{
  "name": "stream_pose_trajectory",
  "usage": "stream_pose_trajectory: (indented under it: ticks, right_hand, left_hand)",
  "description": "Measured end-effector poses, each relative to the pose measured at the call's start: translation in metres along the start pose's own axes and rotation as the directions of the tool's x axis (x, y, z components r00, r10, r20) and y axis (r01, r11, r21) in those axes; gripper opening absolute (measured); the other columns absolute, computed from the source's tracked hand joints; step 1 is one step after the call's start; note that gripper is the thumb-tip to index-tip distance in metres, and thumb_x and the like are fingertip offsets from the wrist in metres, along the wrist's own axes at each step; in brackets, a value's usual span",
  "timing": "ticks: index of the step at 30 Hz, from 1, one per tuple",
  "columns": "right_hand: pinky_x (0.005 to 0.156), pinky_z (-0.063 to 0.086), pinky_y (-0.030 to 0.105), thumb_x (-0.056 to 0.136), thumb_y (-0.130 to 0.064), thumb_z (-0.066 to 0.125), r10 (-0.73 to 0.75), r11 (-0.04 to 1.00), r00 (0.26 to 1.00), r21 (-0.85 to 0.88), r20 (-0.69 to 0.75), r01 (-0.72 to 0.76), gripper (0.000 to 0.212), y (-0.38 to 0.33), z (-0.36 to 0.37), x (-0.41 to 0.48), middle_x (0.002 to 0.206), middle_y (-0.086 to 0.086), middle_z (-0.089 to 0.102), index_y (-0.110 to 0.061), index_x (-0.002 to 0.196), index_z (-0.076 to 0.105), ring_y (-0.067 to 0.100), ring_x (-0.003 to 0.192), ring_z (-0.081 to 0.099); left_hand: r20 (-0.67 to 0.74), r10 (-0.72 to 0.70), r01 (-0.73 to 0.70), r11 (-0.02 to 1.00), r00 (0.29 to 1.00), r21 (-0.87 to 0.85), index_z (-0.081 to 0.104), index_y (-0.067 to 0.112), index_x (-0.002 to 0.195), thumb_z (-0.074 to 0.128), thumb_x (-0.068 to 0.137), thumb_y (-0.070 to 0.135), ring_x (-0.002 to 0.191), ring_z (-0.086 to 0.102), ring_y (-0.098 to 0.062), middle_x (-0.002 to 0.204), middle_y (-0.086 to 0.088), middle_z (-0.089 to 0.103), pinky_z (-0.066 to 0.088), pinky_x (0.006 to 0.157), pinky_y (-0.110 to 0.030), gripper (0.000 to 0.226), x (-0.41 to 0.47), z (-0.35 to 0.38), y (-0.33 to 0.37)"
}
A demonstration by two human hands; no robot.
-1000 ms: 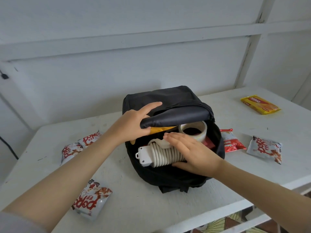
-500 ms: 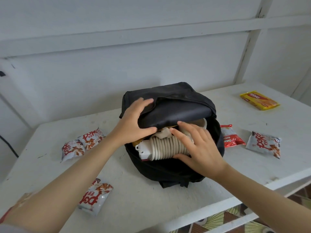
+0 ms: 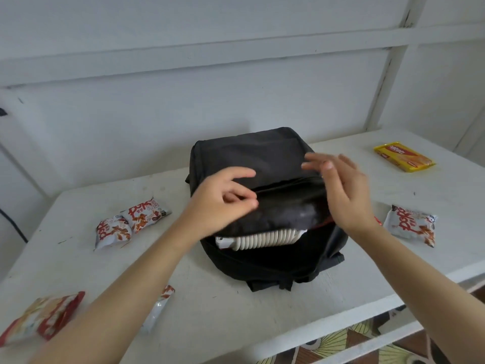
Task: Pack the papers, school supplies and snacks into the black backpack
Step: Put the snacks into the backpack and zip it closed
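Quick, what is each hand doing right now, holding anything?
Left hand: fingers curled at the backpack flap; a grip cannot be told.
Right hand: open, holding nothing.

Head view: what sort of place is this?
Probably a plain room in a home, not a lab or shop. A scuffed white painted table stands in front of a white panelled wall, with patterned floor covering below. White-and-red snack packets and a black fabric backpack fit that.
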State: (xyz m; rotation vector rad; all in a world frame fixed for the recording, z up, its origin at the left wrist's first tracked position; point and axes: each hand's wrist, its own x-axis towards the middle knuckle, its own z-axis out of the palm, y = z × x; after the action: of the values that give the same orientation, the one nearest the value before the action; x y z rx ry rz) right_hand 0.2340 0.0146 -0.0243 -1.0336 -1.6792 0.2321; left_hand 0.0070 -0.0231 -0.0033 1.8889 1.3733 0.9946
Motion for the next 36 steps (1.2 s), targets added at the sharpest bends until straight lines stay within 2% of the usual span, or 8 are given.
stream_pose_trajectory:
  ticks: [3, 7, 16, 24, 27, 31, 34, 36]
  right_hand:
    - [0.098, 0.042, 0.032, 0.090, -0.037, 0.046, -0.087, 0.982, 0.982, -0.152, 0.168, 0.113, 0.037, 0.011, 0.001, -0.016, 0.108, -0.004, 0.068, -0.018, 0.115, 0.066, 0.010, 0.105, 0.060]
    - [0.114, 0.021, 0.034, 0.091, -0.041, 0.041, -0.055, 0.944, 0.933, -0.287, 0.355, 0.165, 0.049, 0.031, 0.005, -0.050, 0.142, -0.005, 0.045, -0.025, 0.138, 0.047, 0.011, 0.136, 0.033]
    - [0.118, 0.003, 0.028, 0.097, -0.038, 0.031, -0.006, 0.946, 0.920, -0.296, 0.392, 0.132, 0.048, 0.040, 0.012, -0.074, 0.151, -0.014, 0.025, -0.035, 0.145, 0.029, 0.002, 0.143, 0.012]
    - [0.102, 0.038, 0.029, 0.095, -0.030, 0.042, 0.135, 0.988, 0.986, -0.095, 0.096, -0.126, 0.039, 0.050, -0.020, -0.068, 0.131, -0.012, 0.054, -0.023, 0.132, 0.051, 0.004, 0.123, 0.047]
    - [0.101, 0.040, 0.042, 0.093, -0.026, 0.048, 0.263, 0.928, 0.963, -0.289, 0.059, -0.235, 0.035, 0.074, -0.050, -0.064, 0.132, 0.001, 0.055, -0.022, 0.127, 0.055, 0.021, 0.123, 0.048]
    - [0.114, 0.014, 0.053, 0.090, -0.042, 0.053, 0.506, 0.675, 0.851, -0.677, 0.138, -0.291, 0.054, 0.108, -0.097, -0.058, 0.151, 0.010, 0.030, -0.028, 0.140, 0.039, 0.033, 0.141, 0.021]
    - [0.112, -0.002, 0.057, 0.086, -0.056, 0.050, 0.637, 0.576, 0.728, -0.783, 0.252, -0.233, 0.077, 0.123, -0.128, -0.054, 0.157, 0.009, 0.012, -0.031, 0.149, 0.012, 0.030, 0.145, 0.003]
    - [0.109, -0.008, 0.061, 0.085, -0.056, 0.052, 0.657, 0.582, 0.683, -0.791, 0.321, -0.188, 0.081, 0.132, -0.143, -0.052, 0.155, 0.004, 0.021, -0.030, 0.149, 0.009, 0.026, 0.144, 0.012]
  left_hand:
    - [0.090, 0.185, -0.206, 0.879, 0.979, 0.431, 0.042, 0.038, 0.135, 0.062, 0.083, 0.039, 0.130, 0.033, -0.005, 0.143, 0.011, 0.040, 0.022, 0.107, -0.018, 0.055, -0.012, 0.025, -0.021]
    - [0.083, 0.287, -0.260, 0.662, 0.954, 0.703, 0.031, 0.030, 0.144, 0.036, 0.092, 0.044, 0.140, 0.024, -0.019, 0.154, -0.001, 0.025, 0.016, 0.110, -0.029, 0.054, -0.028, 0.051, -0.040]
    - [-0.035, 0.375, -0.254, 0.691, 0.927, 0.676, 0.041, 0.024, 0.140, 0.042, 0.090, 0.034, 0.139, 0.027, -0.022, 0.151, -0.005, 0.030, 0.023, 0.111, -0.037, 0.051, -0.034, 0.073, -0.051]
    - [-0.327, 0.372, -0.167, 0.842, 0.869, 0.513, 0.056, 0.014, 0.121, 0.046, 0.089, 0.031, 0.117, 0.050, -0.018, 0.117, 0.001, 0.061, 0.035, 0.102, -0.032, 0.037, -0.012, 0.093, -0.009]
    - [-0.222, 0.438, -0.270, 0.805, 0.871, 0.528, 0.056, 0.016, 0.119, 0.052, 0.087, 0.029, 0.117, 0.048, -0.015, 0.114, 0.005, 0.061, 0.031, 0.103, -0.026, 0.035, 0.006, 0.113, 0.012]
    - [0.032, 0.523, -0.450, 0.699, 0.852, 0.556, 0.060, 0.017, 0.113, 0.056, 0.084, 0.027, 0.116, 0.049, -0.017, 0.108, 0.003, 0.064, 0.029, 0.106, -0.033, 0.031, 0.036, 0.156, 0.037]
    - [0.206, 0.436, -0.463, 0.637, 0.876, 0.617, 0.055, 0.012, 0.122, 0.059, 0.084, 0.035, 0.121, 0.047, -0.027, 0.114, -0.007, 0.064, 0.020, 0.109, -0.036, 0.045, 0.062, 0.192, 0.047]
    - [0.328, 0.276, -0.428, 0.604, 0.904, 0.673, 0.041, 0.011, 0.135, 0.054, 0.087, 0.044, 0.135, 0.031, -0.030, 0.133, -0.014, 0.052, 0.008, 0.115, -0.040, 0.059, 0.080, 0.212, 0.050]
